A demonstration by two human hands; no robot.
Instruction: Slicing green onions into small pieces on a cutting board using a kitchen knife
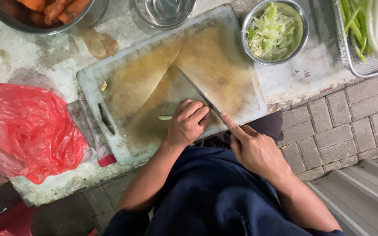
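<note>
— Two hands on the cutting board (123, 83), correct?

— Confirmed. Left hand (188, 123) rests on the board near its front edge, fingers curled and pressed together over a pale green stalk piece (165, 117); only the stalk's end shows, sticking out to the left of the knuckles.

— Right hand?

— Right hand (254, 150) grips the handle of the kitchen knife (196, 90), fingers wrapped shut around it, index finger extended along the spine. Blade lies diagonally across the stained board, its flat side just beside the left knuckles.

— Surroundings?

— Steel bowl of chopped greens (273, 32) stands on the tabletop (31, 57) beyond the board's far right corner. Wire basket of green onions (368, 30) sits further right. Glass bowl (165, 12) is at the board's far edge, bowl of carrots (44, 13) at far left. Red plastic bag (22, 131) lies left of the board, a cloth (90, 126) tucked under the board's left edge.
</note>
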